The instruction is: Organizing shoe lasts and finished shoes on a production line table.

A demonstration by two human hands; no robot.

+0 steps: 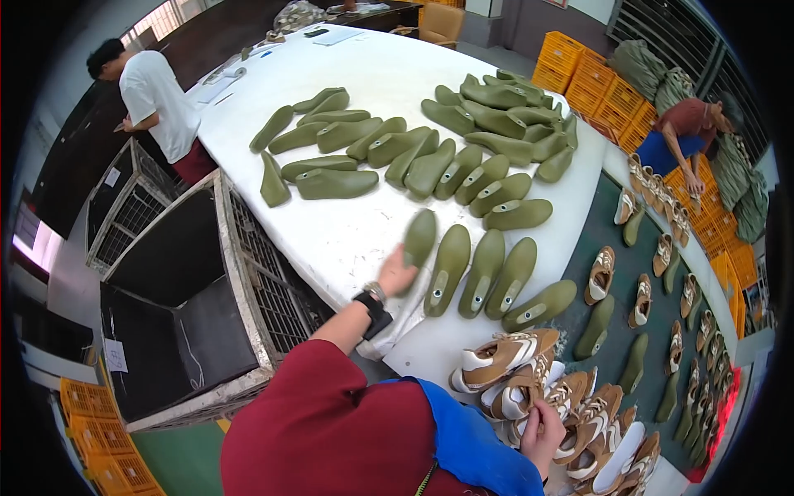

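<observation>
My left hand is closed round the near end of an olive-green shoe last at the near edge of the white table. Right of it, several more lasts with a small round hole in each, such as this shoe last, lie side by side. Lower right, my right hand pinches the opening of a brown and white sneaker. That sneaker is among several others piled beside me, and the fingers partly cover it. A brown sneaker with white stripes lies just beyond.
Many shoe lasts spread across the white table. A green conveyor belt at right carries sneakers and lasts in rows. Wire-mesh carts stand at left. One person works far left, another far right beside orange crates.
</observation>
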